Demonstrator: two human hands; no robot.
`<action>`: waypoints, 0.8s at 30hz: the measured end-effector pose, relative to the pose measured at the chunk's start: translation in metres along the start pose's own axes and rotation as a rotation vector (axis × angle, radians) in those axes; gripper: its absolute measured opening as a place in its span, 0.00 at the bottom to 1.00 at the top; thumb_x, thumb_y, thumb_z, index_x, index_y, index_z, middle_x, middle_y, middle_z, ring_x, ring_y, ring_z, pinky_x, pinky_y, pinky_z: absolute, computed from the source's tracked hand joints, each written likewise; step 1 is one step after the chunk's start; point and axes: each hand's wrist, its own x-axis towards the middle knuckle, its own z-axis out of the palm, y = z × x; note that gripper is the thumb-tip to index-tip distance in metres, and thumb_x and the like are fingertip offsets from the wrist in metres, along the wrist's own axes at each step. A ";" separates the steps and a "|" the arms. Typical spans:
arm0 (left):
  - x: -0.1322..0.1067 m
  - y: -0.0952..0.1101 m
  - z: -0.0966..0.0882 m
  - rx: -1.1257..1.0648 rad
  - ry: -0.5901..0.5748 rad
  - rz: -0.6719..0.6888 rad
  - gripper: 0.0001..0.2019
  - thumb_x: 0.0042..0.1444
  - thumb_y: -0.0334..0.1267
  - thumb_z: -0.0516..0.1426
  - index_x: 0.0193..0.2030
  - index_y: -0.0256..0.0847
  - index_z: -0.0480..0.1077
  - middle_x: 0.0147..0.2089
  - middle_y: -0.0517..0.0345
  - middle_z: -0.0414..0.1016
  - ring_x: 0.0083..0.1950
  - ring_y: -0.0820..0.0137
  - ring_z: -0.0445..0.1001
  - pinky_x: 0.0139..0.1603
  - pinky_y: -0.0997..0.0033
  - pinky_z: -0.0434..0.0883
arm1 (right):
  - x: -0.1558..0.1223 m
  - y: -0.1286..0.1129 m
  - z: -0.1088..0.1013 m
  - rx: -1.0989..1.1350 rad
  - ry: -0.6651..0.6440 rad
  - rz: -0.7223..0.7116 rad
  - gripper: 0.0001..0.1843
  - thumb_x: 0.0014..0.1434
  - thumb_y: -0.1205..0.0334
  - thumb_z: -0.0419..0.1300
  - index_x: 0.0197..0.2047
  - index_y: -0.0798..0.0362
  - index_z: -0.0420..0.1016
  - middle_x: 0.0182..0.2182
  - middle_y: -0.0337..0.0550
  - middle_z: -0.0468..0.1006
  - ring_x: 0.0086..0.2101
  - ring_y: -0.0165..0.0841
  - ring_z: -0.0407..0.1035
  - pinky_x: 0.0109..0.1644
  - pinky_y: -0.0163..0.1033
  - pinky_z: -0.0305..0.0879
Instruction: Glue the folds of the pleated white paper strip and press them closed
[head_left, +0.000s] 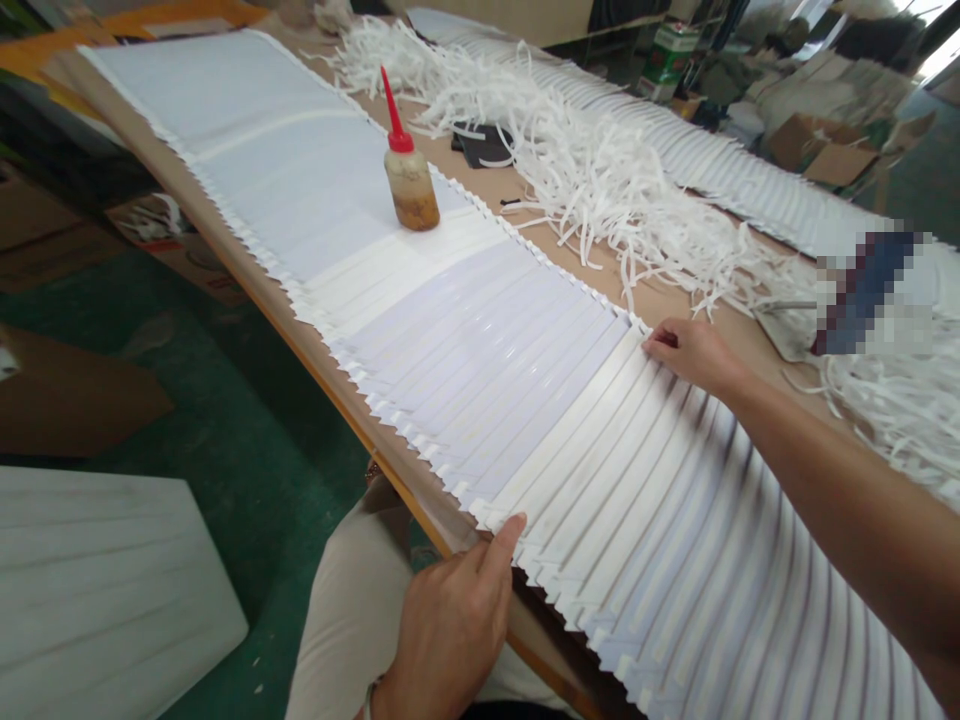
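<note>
A long row of overlapping white and pale lilac strips (480, 350), like a pleated sheet, lies along the table. At its near edge my left hand (457, 610) is closed, with the index fingertip pressing on the folded strip ends and the other fingers curled below. My right hand (694, 352) pinches the far edge of the same strips, thumb and finger together. Between the hands runs a white strip beside the lilac section. Further along, a squeeze bottle (414, 190) with a red pointed nozzle and amber liquid stands upright on the sheet.
Loose white trimmings (600, 150) are heaped behind the sheet, around a dark flat object (484, 145). Another strip row (757, 165) lies beyond. Cardboard boxes (75, 390) and a white block-like object (105, 590) stand left on the green floor. The brown table edge (300, 355) runs diagonally.
</note>
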 end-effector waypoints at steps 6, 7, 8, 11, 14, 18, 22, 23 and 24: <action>-0.001 -0.001 0.003 -0.024 -0.002 -0.015 0.22 0.70 0.27 0.47 0.65 0.36 0.72 0.35 0.54 0.84 0.28 0.65 0.82 0.31 0.70 0.80 | 0.003 0.005 0.008 -0.073 0.096 -0.005 0.09 0.61 0.56 0.60 0.36 0.52 0.77 0.32 0.46 0.80 0.33 0.37 0.71 0.36 0.40 0.59; -0.001 -0.001 0.004 -0.041 0.000 -0.026 0.22 0.70 0.27 0.47 0.65 0.37 0.72 0.37 0.53 0.85 0.29 0.65 0.83 0.31 0.71 0.80 | 0.001 0.005 0.007 -0.087 0.150 -0.001 0.10 0.62 0.56 0.59 0.37 0.52 0.77 0.33 0.48 0.81 0.33 0.38 0.71 0.36 0.41 0.59; -0.001 -0.002 0.003 -0.074 0.001 -0.035 0.22 0.70 0.27 0.47 0.65 0.37 0.73 0.39 0.53 0.85 0.30 0.65 0.83 0.31 0.72 0.79 | -0.004 0.006 0.006 -0.092 0.208 0.006 0.10 0.62 0.57 0.59 0.38 0.53 0.78 0.34 0.49 0.81 0.34 0.39 0.71 0.36 0.41 0.59; -0.004 -0.004 -0.001 -0.283 0.028 -0.106 0.22 0.72 0.30 0.48 0.67 0.39 0.73 0.43 0.53 0.86 0.34 0.68 0.84 0.35 0.75 0.79 | -0.035 0.006 0.000 -0.045 0.328 0.000 0.12 0.65 0.55 0.59 0.40 0.53 0.78 0.32 0.47 0.79 0.32 0.38 0.70 0.35 0.42 0.60; -0.012 -0.007 -0.008 -0.503 0.085 -0.304 0.21 0.74 0.37 0.49 0.67 0.40 0.74 0.32 0.59 0.82 0.26 0.72 0.78 0.28 0.78 0.73 | -0.093 0.010 -0.001 0.023 0.362 -0.094 0.16 0.69 0.49 0.58 0.46 0.53 0.78 0.35 0.47 0.78 0.34 0.39 0.72 0.40 0.43 0.67; -0.035 -0.012 -0.009 -0.635 0.170 -0.576 0.23 0.71 0.50 0.52 0.60 0.36 0.77 0.19 0.66 0.67 0.20 0.71 0.68 0.22 0.75 0.66 | -0.191 0.027 0.007 0.020 0.372 -0.187 0.20 0.72 0.46 0.56 0.55 0.51 0.75 0.50 0.53 0.80 0.51 0.47 0.75 0.57 0.52 0.70; -0.066 -0.021 0.012 -0.750 0.186 -0.754 0.29 0.65 0.62 0.55 0.53 0.36 0.78 0.19 0.65 0.66 0.20 0.68 0.67 0.23 0.73 0.66 | -0.278 0.043 0.018 0.046 0.421 -0.072 0.21 0.72 0.44 0.56 0.58 0.48 0.75 0.54 0.53 0.80 0.54 0.48 0.76 0.57 0.55 0.73; -0.073 -0.024 0.021 -0.763 0.188 -0.768 0.31 0.63 0.64 0.56 0.53 0.36 0.77 0.19 0.65 0.66 0.21 0.68 0.68 0.23 0.72 0.66 | -0.295 0.045 0.020 0.054 0.432 -0.047 0.21 0.72 0.44 0.56 0.58 0.47 0.74 0.54 0.53 0.80 0.54 0.48 0.76 0.57 0.56 0.73; -0.080 -0.027 0.031 -0.763 0.186 -0.767 0.32 0.62 0.66 0.56 0.52 0.37 0.77 0.19 0.65 0.66 0.21 0.67 0.68 0.23 0.72 0.66 | -0.311 0.046 0.022 0.061 0.440 -0.029 0.21 0.71 0.44 0.56 0.59 0.46 0.74 0.55 0.53 0.81 0.55 0.49 0.76 0.58 0.57 0.74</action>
